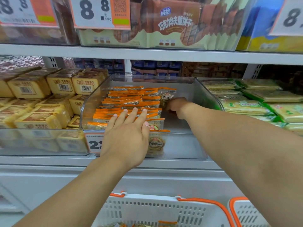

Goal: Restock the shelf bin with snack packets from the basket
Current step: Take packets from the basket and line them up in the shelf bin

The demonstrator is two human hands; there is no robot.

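Note:
A clear plastic shelf bin (206, 94) holds rows of snack packets (131, 99) with orange top edges, filling its left half. My left hand (126, 133) lies flat with fingers spread on the front rows, pressing on the packets. My right hand (176, 106) reaches deep into the bin, fingers closed on an upright packet (166, 97) at the right end of the back rows. The white basket (147, 212) with orange handles sits below, a few packets (167, 223) showing at the bottom edge.
Yellow boxed cakes (41, 102) fill the bin to the left, green-wrapped packs (255, 102) the bin to the right. An upper shelf carries brown wafer bags (173, 22) and price cards. A second basket (246, 213) stands at the lower right. The bin's right half is bare.

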